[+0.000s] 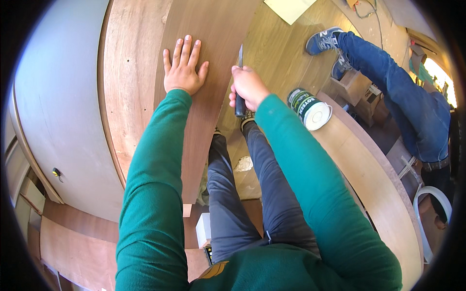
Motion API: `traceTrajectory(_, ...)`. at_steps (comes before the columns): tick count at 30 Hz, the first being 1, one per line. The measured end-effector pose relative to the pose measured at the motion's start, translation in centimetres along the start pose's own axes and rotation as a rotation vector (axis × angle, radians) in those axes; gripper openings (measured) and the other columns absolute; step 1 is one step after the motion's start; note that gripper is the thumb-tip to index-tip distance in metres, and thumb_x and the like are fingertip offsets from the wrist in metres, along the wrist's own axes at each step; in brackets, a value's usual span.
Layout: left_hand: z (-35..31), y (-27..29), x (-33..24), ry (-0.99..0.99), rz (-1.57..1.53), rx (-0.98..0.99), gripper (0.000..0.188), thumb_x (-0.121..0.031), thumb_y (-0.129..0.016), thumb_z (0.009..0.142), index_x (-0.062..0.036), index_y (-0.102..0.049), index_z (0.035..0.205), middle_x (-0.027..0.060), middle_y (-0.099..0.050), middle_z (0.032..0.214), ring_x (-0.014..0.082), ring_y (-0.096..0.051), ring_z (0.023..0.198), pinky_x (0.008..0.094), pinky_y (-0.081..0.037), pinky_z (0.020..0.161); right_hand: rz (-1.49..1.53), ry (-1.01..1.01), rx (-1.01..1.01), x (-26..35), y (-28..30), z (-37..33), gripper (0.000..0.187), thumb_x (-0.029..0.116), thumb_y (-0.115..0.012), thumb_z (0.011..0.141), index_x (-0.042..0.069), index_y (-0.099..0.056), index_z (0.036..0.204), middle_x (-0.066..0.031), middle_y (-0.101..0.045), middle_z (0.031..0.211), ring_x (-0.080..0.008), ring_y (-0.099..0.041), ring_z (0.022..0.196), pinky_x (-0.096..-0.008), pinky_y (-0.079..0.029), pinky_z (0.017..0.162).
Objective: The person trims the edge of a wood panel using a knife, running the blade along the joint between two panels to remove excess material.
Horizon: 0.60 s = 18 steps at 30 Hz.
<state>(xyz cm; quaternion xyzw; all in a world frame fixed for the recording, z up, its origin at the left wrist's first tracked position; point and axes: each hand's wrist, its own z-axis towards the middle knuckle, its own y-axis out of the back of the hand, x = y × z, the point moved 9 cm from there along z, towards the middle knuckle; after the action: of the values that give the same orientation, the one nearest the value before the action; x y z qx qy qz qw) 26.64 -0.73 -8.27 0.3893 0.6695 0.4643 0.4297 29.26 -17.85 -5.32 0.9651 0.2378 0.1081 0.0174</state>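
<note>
At the upper centre of the frame, I observe the left hand (186, 68) palm-down on the brown panel (213, 24), fingers spread. To its right, the right hand (250, 87) is clenched round the black handle of a bladed tool (240, 107), whose tip points up the frame, near the panel's right edge; whether blade and panel touch, I cannot tell. Right of centre, I note a can (302, 104) with a white lid. A co-worker (403, 97) in jeans occupies the right side; yellow paper (290, 8) lies at the top.
</note>
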Motion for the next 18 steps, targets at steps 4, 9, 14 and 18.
traceTrajectory(4,0.3,0.1,-0.2,-0.009,-0.008,0.001,0.065,-0.052,-0.047,0.095,-0.0264,-0.031,0.153,-0.0001,-0.024,0.161,0.0190,-0.020,0.149,0.0496,-0.006,0.122,-0.034,-0.019,0.044,0.3,0.2,3.8,0.030,0.033,-0.040,0.103,0.004,-0.043,0.108,-0.0071,-0.048,0.070,-0.0191,-0.051,0.049,-0.0387,-0.052,0.046)
traceTrajectory(9,-0.2,-0.1,0.3,-0.001,0.001,0.006,0.065,-0.050,-0.049,0.094,-0.0257,-0.033,0.153,0.0010,-0.025,0.161,0.0207,-0.021,0.149,0.0505,-0.007,0.121,0.093,0.023,0.062,1.1,1.1,-1.1,0.028,0.033,-0.040,0.103,0.006,-0.043,0.106,-0.0070,-0.048,0.069,-0.0192,-0.051,0.047,-0.0368,-0.049,0.042)
traceTrajectory(14,0.3,0.0,0.1,-0.009,0.009,-0.002,0.065,-0.049,-0.050,0.094,-0.0252,-0.035,0.152,0.0018,-0.026,0.160,0.0220,-0.022,0.148,0.0509,-0.007,0.121,0.064,0.050,0.014,1.8,0.5,-0.2,0.028,0.032,-0.039,0.103,0.005,-0.042,0.107,-0.0079,-0.048,0.071,-0.0193,-0.050,0.044,-0.0364,-0.048,0.041)
traceTrajectory(18,0.6,0.1,-0.3,-0.020,-0.003,0.002,0.065,-0.049,-0.050,0.094,-0.0248,-0.034,0.152,0.0021,-0.026,0.160,0.0223,-0.022,0.148,0.0507,-0.007,0.121,0.052,0.039,-0.031,1.7,0.4,3.1,0.028,0.032,-0.039,0.103,0.004,-0.042,0.108,-0.0089,-0.049,0.073,-0.0191,-0.049,0.043,-0.0351,-0.047,0.040)
